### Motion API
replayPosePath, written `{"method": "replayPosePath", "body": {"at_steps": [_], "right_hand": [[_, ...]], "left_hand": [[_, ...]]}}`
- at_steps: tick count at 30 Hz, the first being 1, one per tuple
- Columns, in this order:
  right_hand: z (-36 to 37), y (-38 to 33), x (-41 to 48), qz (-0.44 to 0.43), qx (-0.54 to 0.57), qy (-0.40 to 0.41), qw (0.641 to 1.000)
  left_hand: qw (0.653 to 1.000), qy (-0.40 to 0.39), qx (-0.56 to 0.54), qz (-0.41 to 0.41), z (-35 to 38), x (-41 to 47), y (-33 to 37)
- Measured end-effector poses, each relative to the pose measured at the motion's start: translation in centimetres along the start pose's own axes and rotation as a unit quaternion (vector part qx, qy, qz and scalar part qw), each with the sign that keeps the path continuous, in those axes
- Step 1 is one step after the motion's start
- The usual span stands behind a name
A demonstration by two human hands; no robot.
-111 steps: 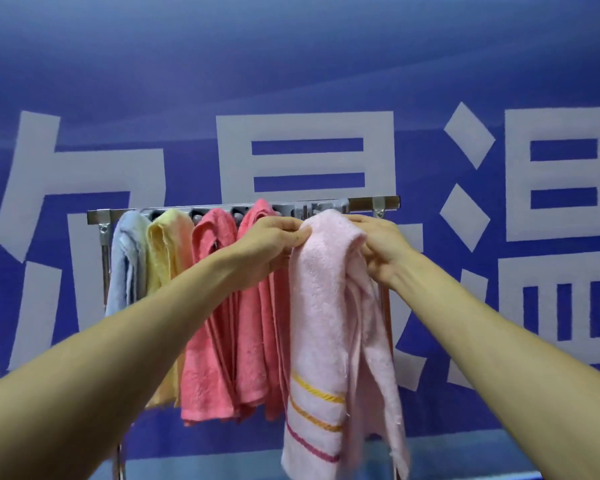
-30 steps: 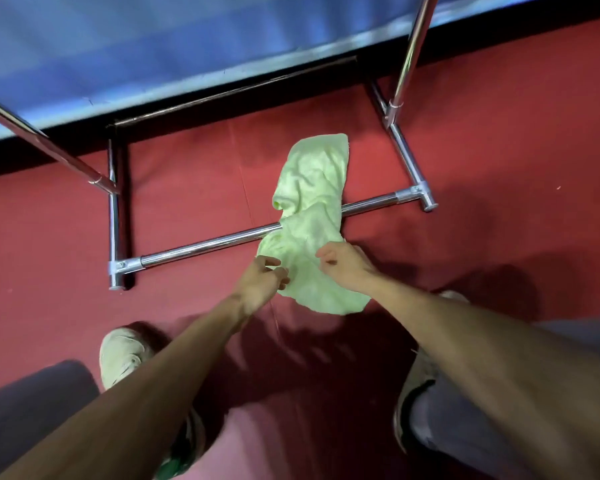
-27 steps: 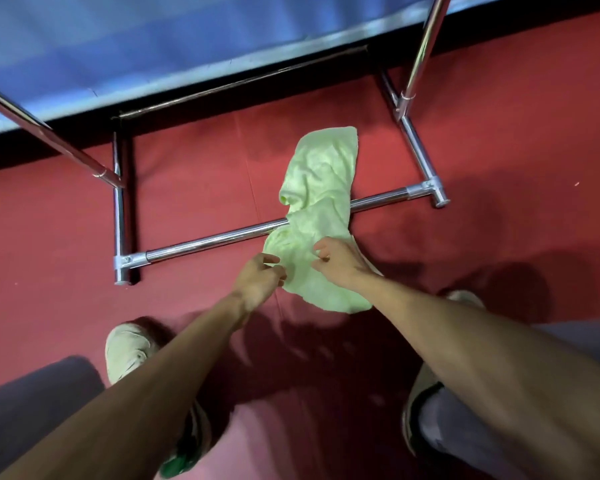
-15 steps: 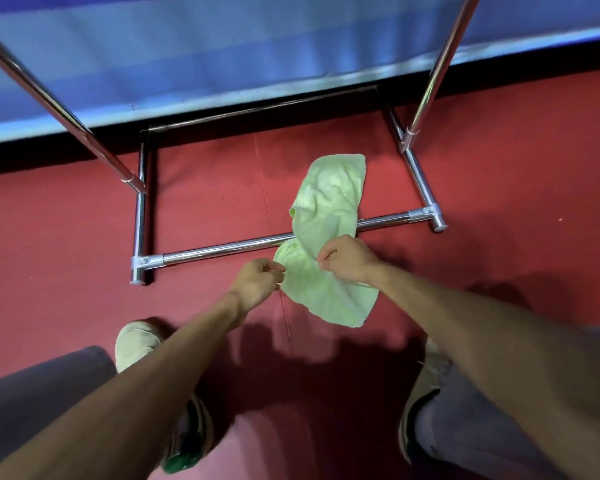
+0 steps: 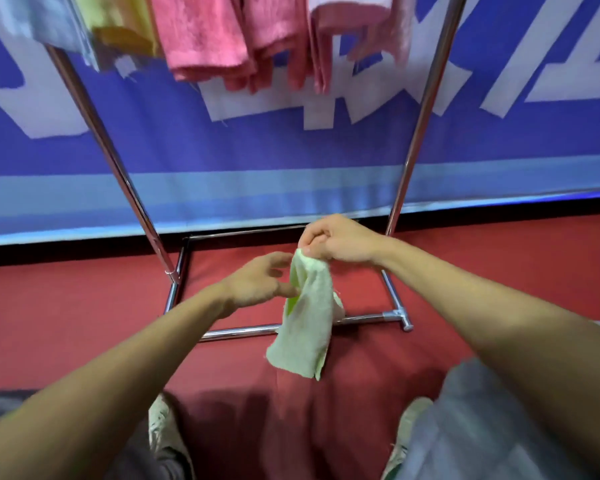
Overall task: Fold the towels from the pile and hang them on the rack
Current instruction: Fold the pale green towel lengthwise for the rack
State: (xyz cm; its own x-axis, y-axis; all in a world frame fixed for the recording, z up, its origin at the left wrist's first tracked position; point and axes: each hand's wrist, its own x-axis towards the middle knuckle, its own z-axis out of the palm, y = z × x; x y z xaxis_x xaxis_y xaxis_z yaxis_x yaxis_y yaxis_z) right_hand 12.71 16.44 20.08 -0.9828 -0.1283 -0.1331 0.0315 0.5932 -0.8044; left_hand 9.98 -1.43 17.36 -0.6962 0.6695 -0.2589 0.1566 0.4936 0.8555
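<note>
the green towel (image 5: 305,327) is up off the red floor (image 5: 66,306). it hangs in the air in front of the rack (image 5: 426,98), low down, near the rack's bottom bar.

the right hand (image 5: 336,240) pinches the towel by its top corner, with the fingers curled round it. the towel hangs straight down from that hand, so its long way goes up and down. it is bunched and thin at the top and wider at the bottom.

the left hand (image 5: 257,282) holds nothing, and its fingers are spread and loose. it is just beside the towel, on the towel's left edge, a bit lower than the right hand. one finger looks like it touches the edge, but it is hard to be sure.

so the right hand is on the top and the left hand is close to the side. to fold the towel, i think the left hand needs to find another corner or edge, so both hands can pull the towel flat.

the hung towels (image 5: 205,36) are high above the hands, so the towel will have to go a long way up after folding.
</note>
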Motion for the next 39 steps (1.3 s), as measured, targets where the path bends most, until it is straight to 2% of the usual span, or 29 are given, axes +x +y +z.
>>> {"method": "replayPosePath", "body": {"at_steps": [3,7,9,11,16,21,27,32,35,37,39], "right_hand": [[-1.6,-2.3,-1.2,-0.058,0.039,0.018,0.997],[-1.9,-3.8,-1.3,-0.115,0.063,0.034,0.991],[-1.9,-4.0,-1.2,-0.121,0.067,0.032,0.990],[-2.2,-3.8,-1.6,-0.115,0.080,0.025,0.990],[-3.2,-3.3,-3.3,-0.119,0.107,-0.033,0.987],[-3.4,-3.2,-3.3,-0.108,0.072,-0.047,0.990],[-3.8,-2.2,-2.7,-0.065,-0.020,-0.085,0.994],[-3.4,-0.9,-2.3,-0.040,-0.146,-0.073,0.986],[-3.6,-1.8,-2.3,-0.079,-0.170,-0.005,0.982],[-3.5,-2.6,-2.5,-0.121,-0.124,0.035,0.984],[-3.4,-3.4,-2.6,-0.153,-0.057,0.067,0.984]], "left_hand": [[0.998,0.016,-0.014,0.051,-1.1,-1.3,2.8],[0.990,0.117,-0.031,0.067,-1.7,-2.6,3.5],[0.981,0.163,-0.077,0.074,-1.9,-3.2,4.1],[0.974,0.190,-0.079,0.090,-2.4,-3.7,5.1],[0.964,0.208,-0.129,0.108,-2.5,-4.7,7.1],[0.937,0.261,-0.213,0.090,-2.5,-5.3,8.3],[0.886,0.320,-0.334,0.025,-4.5,-5.5,8.8],[0.848,0.352,-0.396,-0.021,-5.0,-5.6,8.3],[0.871,0.354,-0.340,-0.037,-5.3,-5.2,7.5],[0.904,0.333,-0.266,-0.040,-5.3,-4.9,7.1],[0.946,0.275,-0.173,-0.028,-4.8,-4.5,6.8]]}}
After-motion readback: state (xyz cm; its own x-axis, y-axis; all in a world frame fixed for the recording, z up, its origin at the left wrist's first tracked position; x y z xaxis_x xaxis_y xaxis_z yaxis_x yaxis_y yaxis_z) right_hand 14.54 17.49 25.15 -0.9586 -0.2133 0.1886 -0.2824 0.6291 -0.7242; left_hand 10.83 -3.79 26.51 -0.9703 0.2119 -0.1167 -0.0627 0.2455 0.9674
